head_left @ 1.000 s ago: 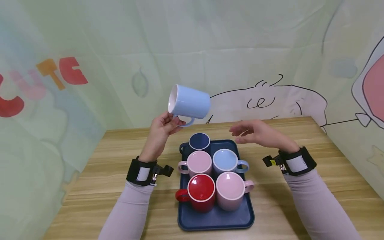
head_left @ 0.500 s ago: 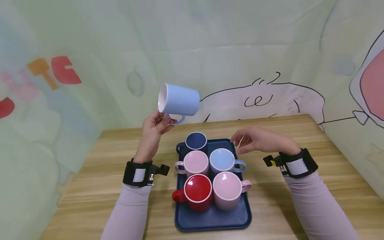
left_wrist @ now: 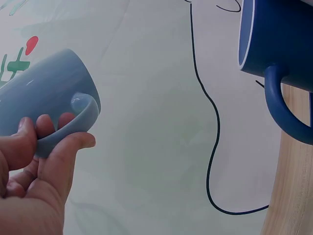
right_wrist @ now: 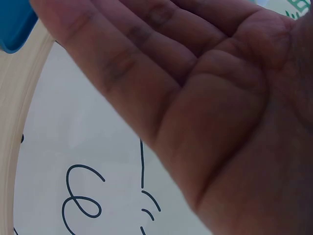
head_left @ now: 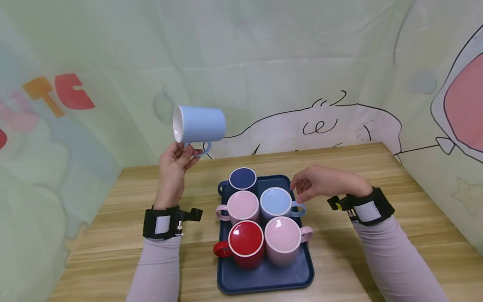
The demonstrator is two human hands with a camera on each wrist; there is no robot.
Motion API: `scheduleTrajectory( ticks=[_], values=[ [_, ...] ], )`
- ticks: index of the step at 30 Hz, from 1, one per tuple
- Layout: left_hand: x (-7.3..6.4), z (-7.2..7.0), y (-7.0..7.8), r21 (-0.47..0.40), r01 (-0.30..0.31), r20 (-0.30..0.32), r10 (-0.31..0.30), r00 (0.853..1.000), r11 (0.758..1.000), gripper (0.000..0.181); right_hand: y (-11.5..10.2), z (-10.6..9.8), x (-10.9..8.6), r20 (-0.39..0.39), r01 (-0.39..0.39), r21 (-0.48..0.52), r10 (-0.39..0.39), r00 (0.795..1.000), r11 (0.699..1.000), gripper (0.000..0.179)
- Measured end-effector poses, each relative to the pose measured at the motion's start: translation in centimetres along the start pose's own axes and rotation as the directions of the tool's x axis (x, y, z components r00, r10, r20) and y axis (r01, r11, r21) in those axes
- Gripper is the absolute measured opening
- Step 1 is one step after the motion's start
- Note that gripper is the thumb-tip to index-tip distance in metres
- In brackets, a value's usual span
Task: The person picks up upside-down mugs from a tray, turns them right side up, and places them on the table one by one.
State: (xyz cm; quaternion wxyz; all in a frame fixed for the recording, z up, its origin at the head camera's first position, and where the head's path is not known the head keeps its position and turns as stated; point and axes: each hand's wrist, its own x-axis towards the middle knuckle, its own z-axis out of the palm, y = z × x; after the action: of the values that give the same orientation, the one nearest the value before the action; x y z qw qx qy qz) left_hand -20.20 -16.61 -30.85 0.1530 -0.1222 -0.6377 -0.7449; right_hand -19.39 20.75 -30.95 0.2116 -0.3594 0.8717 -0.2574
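Observation:
My left hand (head_left: 172,172) grips the handle of a light blue mug (head_left: 203,124), held in the air on its side with its white-lined mouth to the left. In the left wrist view the fingers curl round that mug's handle (left_wrist: 73,129). My right hand (head_left: 320,182) hovers at the tray's right edge, its fingers loosely bent and holding nothing. The thumb tip is close to the handle of a second light blue mug (head_left: 276,201); whether they touch I cannot tell. In the right wrist view the palm (right_wrist: 220,107) fills much of the picture.
A dark blue tray (head_left: 264,281) on the wooden table (head_left: 124,235) carries upright mugs: navy (head_left: 242,178), two pink, the nearer right one (head_left: 283,237) among them, red (head_left: 246,243) and light blue. Left-row handles point left, right-row handles right. A printed cloth (head_left: 264,63) hangs behind.
My left hand has carried the light blue mug leftward, and the mug has turned more level. The right hand has come down toward the light blue mug on the tray. The head view has shifted slightly.

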Motion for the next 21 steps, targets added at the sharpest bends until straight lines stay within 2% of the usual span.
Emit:
scheduleTrajectory(
  ticks=[4, 10, 17, 21],
  values=[
    [0.1, -0.5, 0.2, -0.008, -0.009, -0.028, 0.009, 1.0, 1.0, 0.027, -0.2, 0.2, 0.2, 0.038, -0.037, -0.025, 0.038, 0.999, 0.999, 0.03],
    [0.1, -1.5, 0.6, -0.009, -0.029, -0.075, 0.028, 0.997, 1.0, 0.021, -0.5, 0.8, 0.8, 0.08, -0.052, -0.049, 0.056, 0.995, 0.997, 0.026],
    [0.1, -2.6, 1.0, 0.01, -0.034, -0.136, 0.035, 0.99, 0.999, 0.023, -0.6, 1.4, 1.3, 0.085, -0.07, -0.094, 0.078, 0.993, 0.993, 0.014],
    [0.1, -3.0, 0.9, 0.051, -0.03, -0.158, 0.038, 0.987, 0.998, 0.025, -0.6, 1.5, 1.3, 0.088, -0.063, -0.093, 0.071, 0.994, 0.994, 0.007]
  ],
)
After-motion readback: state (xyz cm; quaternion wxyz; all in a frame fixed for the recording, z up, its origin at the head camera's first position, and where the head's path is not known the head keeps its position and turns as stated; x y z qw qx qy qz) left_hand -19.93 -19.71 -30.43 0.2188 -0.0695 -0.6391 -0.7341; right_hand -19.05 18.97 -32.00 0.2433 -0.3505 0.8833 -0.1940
